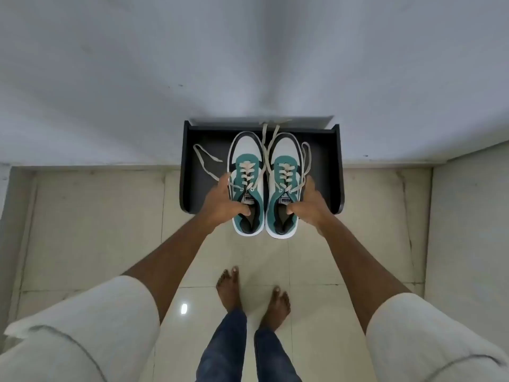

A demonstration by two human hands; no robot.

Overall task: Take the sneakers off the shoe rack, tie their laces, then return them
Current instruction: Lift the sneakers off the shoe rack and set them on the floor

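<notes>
Where each grip closes is at the collar: left hand (220, 204) clamps the left sneaker (246, 183), thumb hooked inside the opening by the tongue, fingers wrapped round the outer side; right hand (308, 205) mirrors this on the right sneaker (285, 186). Both grips shut, one shoe each.

Collar and heel look like the firmest part to hold; padded rim gives the thumb purchase, sole beneath is stiff. Toe boxes white, midfoot teal, uppers likely soft enough to dent if squeezed. Judged light, one hand each suffices.

Pair sits side by side, toes pointing away, over the dark shoe rack (334, 172). Heels overhang its near edge. Cannot tell whether soles touch the shelf or hover just above it.

Laces (205, 164) all undone. One loose end trails left across the shelf, others run forward past the toes toward the wall (110, 78); one loops by the right shoe's outer side. Limp, flat cord, likely to snag or drag on the rim when lifted.

Tiled floor (82, 216) below, bare feet (228, 288) standing well back from the rack.
</notes>
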